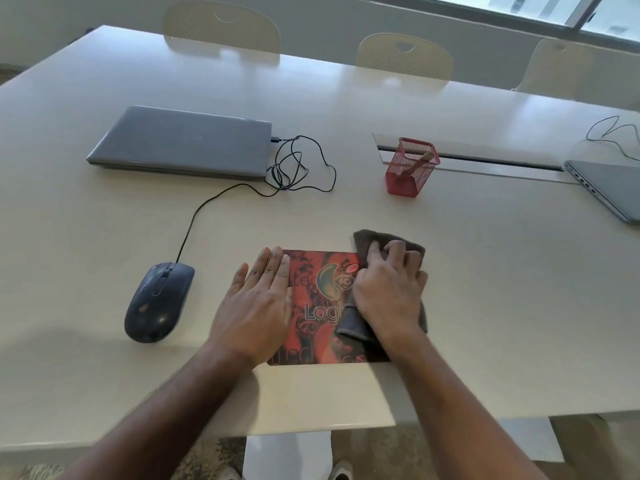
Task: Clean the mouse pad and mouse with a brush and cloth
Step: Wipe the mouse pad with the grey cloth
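Head view: the mouse pad (pixel 320 306) is laid flat on the table (pixel 485 306) near its front edge. It is pressed at its left side by the left hand (pixel 258 306), fingers straight and together. The grey cloth (pixel 360 327) is gripped by the right hand (pixel 389 292), fingers curled into it, on the pad's right part. The wired mouse (pixel 157 301) is placed left of the pad, apart from it. Behind, a closed laptop (pixel 180 145) is joined to the mouse cable (pixel 298 164). A red mesh holder (pixel 410 171) is seen containing a wooden-handled item, presumably the brush (pixel 417 163).
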`<state>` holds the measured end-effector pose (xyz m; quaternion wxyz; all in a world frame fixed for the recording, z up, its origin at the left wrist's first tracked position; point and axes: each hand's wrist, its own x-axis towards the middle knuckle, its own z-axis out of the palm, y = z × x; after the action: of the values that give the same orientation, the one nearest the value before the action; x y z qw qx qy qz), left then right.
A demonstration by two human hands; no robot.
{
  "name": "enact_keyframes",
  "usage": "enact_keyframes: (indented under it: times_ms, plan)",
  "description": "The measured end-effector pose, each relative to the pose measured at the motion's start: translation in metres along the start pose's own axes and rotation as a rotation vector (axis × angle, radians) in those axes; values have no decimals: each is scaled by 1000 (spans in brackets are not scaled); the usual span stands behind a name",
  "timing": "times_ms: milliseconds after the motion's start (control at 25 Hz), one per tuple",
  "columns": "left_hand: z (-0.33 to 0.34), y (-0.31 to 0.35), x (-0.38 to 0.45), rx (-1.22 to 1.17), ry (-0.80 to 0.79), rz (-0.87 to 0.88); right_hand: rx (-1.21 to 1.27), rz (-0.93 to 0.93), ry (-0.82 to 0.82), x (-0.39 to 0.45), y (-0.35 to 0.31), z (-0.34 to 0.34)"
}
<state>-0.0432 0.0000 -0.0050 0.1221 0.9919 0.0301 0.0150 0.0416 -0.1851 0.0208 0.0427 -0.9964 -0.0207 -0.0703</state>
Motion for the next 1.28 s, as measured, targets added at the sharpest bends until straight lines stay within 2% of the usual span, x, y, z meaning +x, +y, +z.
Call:
enact_keyframes:
  times_ms: [120,200,280,400,480,560,720,1000,1280]
  plan:
    - [-1,1,0,7,-3,-11,91,-212,89,-58,-48,4]
    - [0,1,1,3,-24,-20,156,-328,68,-79,-52,8]
    - [-2,0,1,10,-21,-18,134,-287,53,-62,-28,7]
    - [-3,1,-1,7,-18,-9,51,-61,26,-25,19,6]
    - [-2,0,-1,0,-14,-2,37,18,24,-19,26,4]
    - [-2,1,-1,1,-11,-8,19,-25,84,-39,5,2]
    - [-4,2,-1,2,-6,-13,73,-261,130,-86,-26,7]
    - [-9,4,-3,-25,-20,-14,-43,94,87,-48,32,5]
    - [-7,3,-2,-51,-37,-12,-125,225,121,-80,61,1]
